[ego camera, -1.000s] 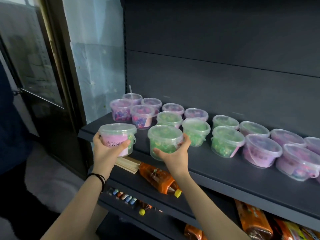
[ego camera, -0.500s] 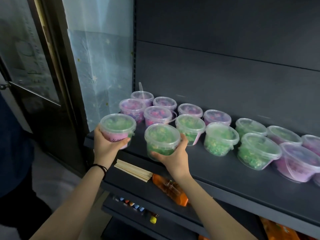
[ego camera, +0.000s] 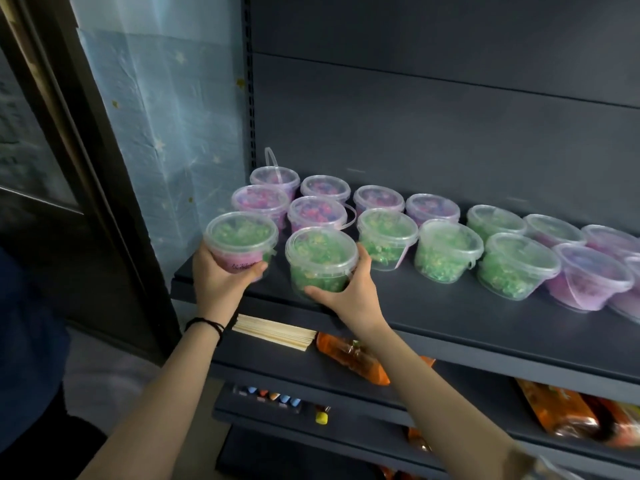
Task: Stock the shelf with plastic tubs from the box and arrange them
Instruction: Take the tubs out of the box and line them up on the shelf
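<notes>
The left hand (ego camera: 221,284) curls round a clear plastic tub with a pink label (ego camera: 240,244); its writing is too blurry to read. The right hand (ego camera: 348,294) curls round a green-filled clear tub (ego camera: 320,263). Both tubs are at the dark grey metal shelf (ego camera: 433,318), front left.

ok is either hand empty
No, the left hand holds a pink-labelled tub and the right hand grips a green tub.

Six green tubs (ego camera: 448,251), ten purple tubs (ego camera: 317,213)

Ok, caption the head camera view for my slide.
Left hand grips a pink-labelled tub, right hand a green tub, at the shelf, front left, beside rows of tubs.
</notes>
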